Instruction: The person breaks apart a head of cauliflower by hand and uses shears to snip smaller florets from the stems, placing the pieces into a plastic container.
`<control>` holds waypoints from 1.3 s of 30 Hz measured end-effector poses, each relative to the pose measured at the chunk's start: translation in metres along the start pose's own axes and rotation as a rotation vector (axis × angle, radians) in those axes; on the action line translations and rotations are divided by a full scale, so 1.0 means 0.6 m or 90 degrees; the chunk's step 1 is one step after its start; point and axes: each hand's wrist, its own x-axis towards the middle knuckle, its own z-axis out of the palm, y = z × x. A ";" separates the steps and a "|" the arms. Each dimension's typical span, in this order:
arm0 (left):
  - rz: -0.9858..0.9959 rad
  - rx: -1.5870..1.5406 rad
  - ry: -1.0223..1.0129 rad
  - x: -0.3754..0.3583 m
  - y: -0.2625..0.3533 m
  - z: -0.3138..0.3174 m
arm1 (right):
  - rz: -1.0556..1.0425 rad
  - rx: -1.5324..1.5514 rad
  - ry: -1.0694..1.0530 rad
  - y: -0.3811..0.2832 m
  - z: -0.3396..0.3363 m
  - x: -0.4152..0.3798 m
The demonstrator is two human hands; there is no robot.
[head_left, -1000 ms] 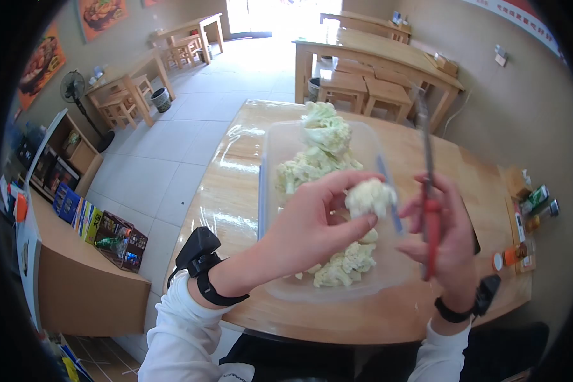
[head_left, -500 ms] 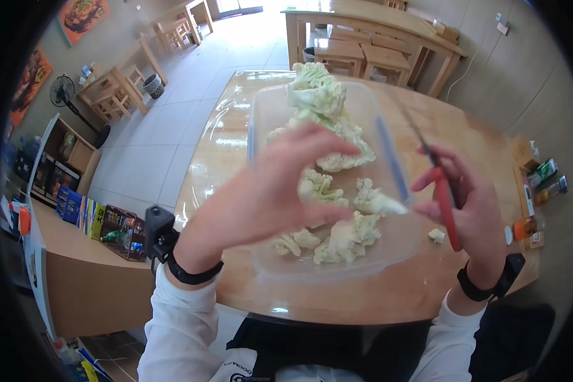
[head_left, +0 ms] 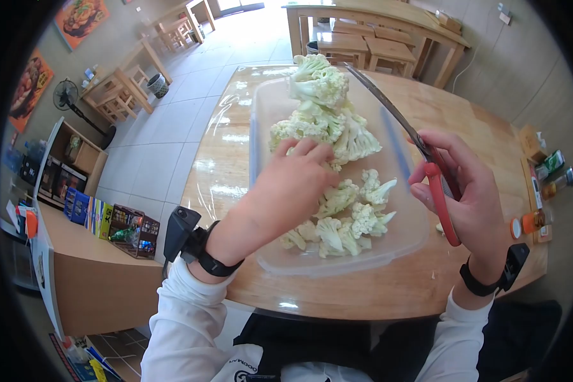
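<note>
Cauliflower pieces (head_left: pixel 315 121) lie in the plastic tub (head_left: pixel 337 271) just beyond the left hand (head_left: pixel 290 184), the nearer one; its curled fingers hide whether it grips any. The right hand (head_left: pixel 470 194) grips red-handled scissors (head_left: pixel 435 184), slanting away and leftward.

Bright light (head_left: pixel 254 18) falls on the tiled floor (head_left: pixel 146 153) near twelve o'clock; a long wooden table (head_left: pixel 375 16) with stools (head_left: pixel 391 49) stands at one. At ten, a black fan (head_left: pixel 65 95); posters (head_left: pixel 81 20) hang beyond.

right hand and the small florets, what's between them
in the head view, the plastic tub's blue-edged side lies between the right hand and the small florets
</note>
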 end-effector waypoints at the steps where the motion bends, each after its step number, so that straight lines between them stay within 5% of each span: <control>1: 0.001 0.000 0.001 0.001 -0.003 -0.004 | 0.000 0.000 0.001 0.001 -0.001 0.000; 7: -0.107 -0.199 -0.085 0.005 -0.026 -0.048 | -0.037 -0.005 0.057 0.012 -0.006 0.004; 11: -0.100 -0.401 0.035 0.016 -0.047 -0.048 | -0.036 0.045 0.082 0.015 -0.006 0.008; 13: -0.152 -0.844 0.203 0.025 -0.044 -0.043 | -0.034 0.056 0.099 0.012 -0.005 0.012; 15: -0.110 -0.901 0.200 0.023 -0.041 -0.051 | 0.041 0.126 0.103 0.011 0.000 0.014; 18: -0.135 -1.310 0.195 0.023 -0.014 -0.053 | 0.069 0.209 0.064 0.013 0.015 0.017; 25: -0.242 -1.300 0.157 0.029 0.011 -0.051 | 0.049 0.381 0.077 0.017 0.037 0.017; 39: -0.209 -1.200 0.076 0.026 0.001 -0.056 | 0.074 0.450 0.129 0.010 0.021 0.020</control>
